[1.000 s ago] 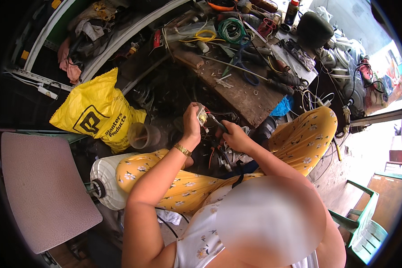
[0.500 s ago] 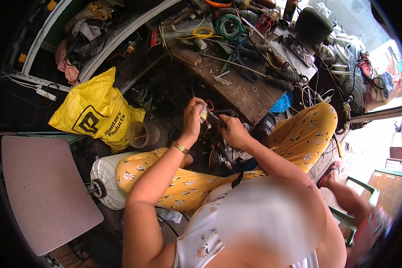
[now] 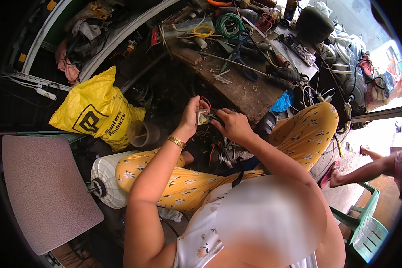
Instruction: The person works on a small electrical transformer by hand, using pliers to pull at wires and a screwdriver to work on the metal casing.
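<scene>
My left hand (image 3: 191,117) holds up a small pale part (image 3: 203,117) with red wire loops, pinched between thumb and fingers. My right hand (image 3: 233,125) is closed on a thin dark tool whose tip touches that part. Both hands hover over my lap, above a pile of small metal pieces (image 3: 223,149) between my knees in yellow flowered trousers. A gold bracelet sits on my left wrist.
A cluttered wooden workbench (image 3: 250,89) with long tools, green and yellow wire coils lies ahead. A yellow plastic bag (image 3: 98,109) and a clear cup (image 3: 143,133) are at left, a pink stool seat (image 3: 44,192) lower left. Another person's legs (image 3: 366,167) and a green plastic chair (image 3: 366,223) are at right.
The hands stay together on the small part, barely shifted. A person's legs have come into view at the right edge.
</scene>
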`<state>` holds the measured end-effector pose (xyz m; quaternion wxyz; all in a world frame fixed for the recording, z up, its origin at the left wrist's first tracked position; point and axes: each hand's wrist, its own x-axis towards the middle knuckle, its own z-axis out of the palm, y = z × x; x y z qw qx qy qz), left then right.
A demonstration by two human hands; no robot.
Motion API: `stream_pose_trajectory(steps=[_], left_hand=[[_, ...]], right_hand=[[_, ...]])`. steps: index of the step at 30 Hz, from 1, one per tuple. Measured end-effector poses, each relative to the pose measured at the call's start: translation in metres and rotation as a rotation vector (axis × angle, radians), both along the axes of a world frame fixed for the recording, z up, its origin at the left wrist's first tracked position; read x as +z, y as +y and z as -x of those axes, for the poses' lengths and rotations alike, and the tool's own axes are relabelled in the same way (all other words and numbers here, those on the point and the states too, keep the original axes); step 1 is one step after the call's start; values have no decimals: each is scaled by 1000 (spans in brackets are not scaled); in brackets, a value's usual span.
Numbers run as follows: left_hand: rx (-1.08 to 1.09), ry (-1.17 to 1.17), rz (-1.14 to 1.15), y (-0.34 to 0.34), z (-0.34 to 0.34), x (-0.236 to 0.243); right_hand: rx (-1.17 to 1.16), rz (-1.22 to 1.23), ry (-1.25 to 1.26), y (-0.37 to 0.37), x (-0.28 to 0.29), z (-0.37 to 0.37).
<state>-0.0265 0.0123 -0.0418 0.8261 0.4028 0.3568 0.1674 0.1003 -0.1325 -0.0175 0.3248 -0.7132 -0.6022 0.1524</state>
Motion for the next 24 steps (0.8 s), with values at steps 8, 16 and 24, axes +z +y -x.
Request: stream_pose_trajectory(steps=[8,16,24], left_hand=[[78,70,-114,-11,3,-6],[226,-70,335,-4,7,18],[-3,-257,-414,-5,3,51]], right_hand=[[-35,206,489,4,-18,9],[-171,306,1089,-13,-8,-13],[101,5,-430,-21,50,-26]])
